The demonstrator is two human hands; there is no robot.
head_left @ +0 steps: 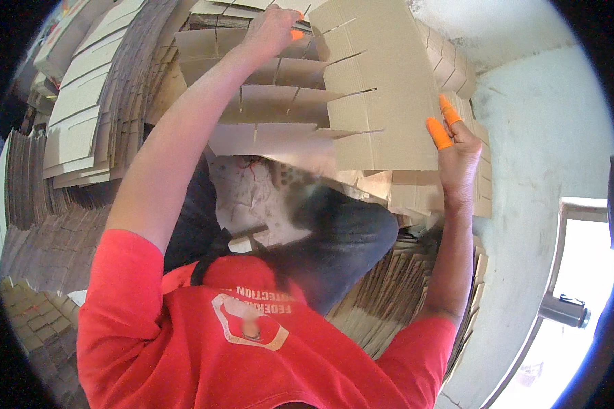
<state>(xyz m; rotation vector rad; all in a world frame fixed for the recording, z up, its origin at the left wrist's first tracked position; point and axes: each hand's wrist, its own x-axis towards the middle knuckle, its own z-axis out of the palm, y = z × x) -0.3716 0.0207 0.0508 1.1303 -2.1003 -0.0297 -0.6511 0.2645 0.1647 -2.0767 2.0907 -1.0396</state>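
Note:
A wide tan cardboard sheet (385, 85) with slots cut in from its left side stands in front of me. Several slotted cardboard divider strips (273, 102) run leftward from it, one behind another, their ends meeting its slots. My left hand (273, 31) is at the far end of these strips, its fingers bent and closed on one near the sheet's far left corner; the grip is partly hidden. My right hand (460, 150) touches the sheet's right edge, thumb and forefinger stretched out and apart. Orange finger covers (439, 134) sit on fingertips of both hands.
Tall stacks of slotted cardboard (82, 95) stand at the left, with more piles (389, 293) by my right leg. Further cardboard pieces (450, 61) lean against the pale wall (525, 136). My bent dark-trousered leg (341, 232) lies below the sheet. A bright window opening (573, 273) is at the right.

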